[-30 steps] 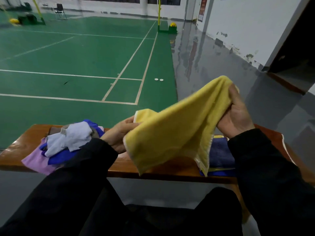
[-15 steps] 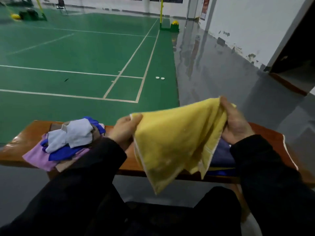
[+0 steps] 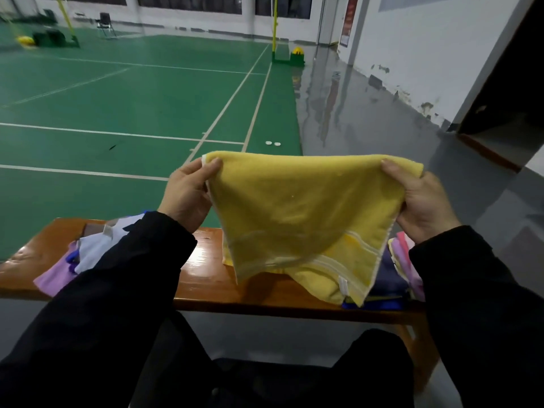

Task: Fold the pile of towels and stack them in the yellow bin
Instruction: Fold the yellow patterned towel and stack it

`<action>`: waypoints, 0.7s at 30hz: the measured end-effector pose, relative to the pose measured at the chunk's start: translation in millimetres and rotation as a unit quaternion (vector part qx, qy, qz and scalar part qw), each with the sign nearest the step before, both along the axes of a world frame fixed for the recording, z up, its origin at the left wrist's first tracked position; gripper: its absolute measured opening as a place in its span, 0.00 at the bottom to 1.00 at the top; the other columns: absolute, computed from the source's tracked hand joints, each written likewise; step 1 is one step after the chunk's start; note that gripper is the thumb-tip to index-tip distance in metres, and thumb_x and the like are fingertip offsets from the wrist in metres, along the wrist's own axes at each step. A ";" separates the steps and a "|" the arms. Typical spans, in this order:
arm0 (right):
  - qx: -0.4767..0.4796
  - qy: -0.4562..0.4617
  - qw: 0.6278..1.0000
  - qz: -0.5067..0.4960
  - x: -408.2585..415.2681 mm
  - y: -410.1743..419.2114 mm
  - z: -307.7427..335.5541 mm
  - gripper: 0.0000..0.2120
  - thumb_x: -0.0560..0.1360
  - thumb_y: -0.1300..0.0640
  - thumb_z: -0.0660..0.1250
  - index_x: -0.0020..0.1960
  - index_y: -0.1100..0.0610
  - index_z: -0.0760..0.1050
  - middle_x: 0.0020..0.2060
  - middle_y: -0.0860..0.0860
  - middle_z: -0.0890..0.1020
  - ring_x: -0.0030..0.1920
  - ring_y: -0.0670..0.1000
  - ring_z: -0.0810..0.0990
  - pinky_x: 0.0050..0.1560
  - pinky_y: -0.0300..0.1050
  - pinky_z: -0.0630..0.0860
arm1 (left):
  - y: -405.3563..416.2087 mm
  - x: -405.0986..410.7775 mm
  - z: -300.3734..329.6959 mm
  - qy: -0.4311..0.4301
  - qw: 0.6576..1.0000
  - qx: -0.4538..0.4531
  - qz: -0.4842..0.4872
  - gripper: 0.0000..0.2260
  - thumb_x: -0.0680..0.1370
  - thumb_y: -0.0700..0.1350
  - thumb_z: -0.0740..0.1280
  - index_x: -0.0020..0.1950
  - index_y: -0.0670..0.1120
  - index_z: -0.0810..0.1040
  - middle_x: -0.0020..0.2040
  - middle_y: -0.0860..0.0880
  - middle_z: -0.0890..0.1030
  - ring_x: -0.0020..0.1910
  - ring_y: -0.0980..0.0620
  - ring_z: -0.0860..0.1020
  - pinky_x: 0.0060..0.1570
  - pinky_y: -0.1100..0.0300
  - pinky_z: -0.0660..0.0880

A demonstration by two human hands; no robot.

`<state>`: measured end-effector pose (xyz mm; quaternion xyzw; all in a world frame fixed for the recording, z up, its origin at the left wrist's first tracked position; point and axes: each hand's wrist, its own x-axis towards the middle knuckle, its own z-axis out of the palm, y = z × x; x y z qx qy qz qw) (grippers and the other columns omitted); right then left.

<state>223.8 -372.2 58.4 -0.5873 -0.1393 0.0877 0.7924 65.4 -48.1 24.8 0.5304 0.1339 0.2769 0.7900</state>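
A yellow terry towel [image 3: 297,213] is held up above a glossy wooden table [image 3: 206,278], stretched between the two hands so that its upper edge runs taut and roughly level. The left hand [image 3: 188,198] pinches one upper corner between thumb and curled fingers; the right hand [image 3: 421,201] grips the opposite corner in the same way. The grip at the corners probably serves to align the edges before the next fold. The cloth is already doubled: a second layer shows along the lower hem, where pale woven bands and a small white label hang just over the table's near edge. The fabric looks soft and matte and drapes in a shallow curve. On the table to the left lies a loose pile of unfolded towels [image 3: 85,254] in lilac, white and blue, partly hidden by a black sleeve. To the right, behind the held towel, sits a stack of folded towels [image 3: 403,260] in pink, purple and dark blue. No yellow bin can be made out.
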 end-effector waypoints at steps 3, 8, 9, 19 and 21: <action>-0.006 -0.030 0.998 -0.055 -10.8 0.7 1.1 0.06 0.72 0.56 0.78 0.46 0.57 0.84 0.41 0.52 0.87 0.45 0.51 0.85 0.47 0.47 0.81 | 2.9 -0.1 1.5 0.045 0.977 0.168 0.121 0.07 0.78 0.48 0.73 0.50 0.44 0.85 0.45 0.48 0.84 0.44 0.53 0.80 0.45 0.56 0.77; 0.007 -0.061 0.990 -0.128 -25.3 1.5 -4.1 0.31 0.65 0.47 0.84 0.65 0.53 0.80 0.55 0.52 0.85 0.52 0.52 0.86 0.49 0.49 0.83 | 5.9 0.5 4.3 0.035 0.930 0.269 0.246 0.06 0.74 0.51 0.77 0.42 0.51 0.83 0.47 0.49 0.79 0.43 0.57 0.77 0.43 0.64 0.75; 0.018 -0.073 0.988 -0.135 -28.5 1.1 -1.9 0.36 0.65 0.48 0.83 0.70 0.52 0.76 0.58 0.52 0.84 0.54 0.51 0.85 0.50 0.47 0.83 | 5.6 -1.6 7.0 0.010 0.940 0.252 0.232 0.06 0.75 0.50 0.77 0.43 0.50 0.83 0.46 0.50 0.80 0.44 0.57 0.78 0.46 0.63 0.76; 0.039 -0.138 0.990 -0.002 -31.3 3.4 36.5 0.09 0.81 0.62 0.66 0.51 0.52 0.84 0.49 0.50 0.87 0.52 0.52 0.86 0.49 0.48 0.83 | 9.1 -14.0 39.1 -0.113 0.966 0.212 0.092 0.21 0.79 0.39 0.70 0.72 0.50 0.73 0.60 0.49 0.82 0.58 0.50 0.82 0.54 0.56 0.80; 0.011 -0.121 0.992 0.017 -14.9 19.7 33.7 0.08 0.80 0.64 0.67 0.54 0.54 0.82 0.50 0.50 0.88 0.53 0.52 0.86 0.50 0.47 0.83 | 22.2 1.8 27.7 -0.051 0.973 0.210 0.080 0.31 0.79 0.35 0.68 0.80 0.48 0.61 0.63 0.47 0.80 0.60 0.50 0.82 0.55 0.56 0.80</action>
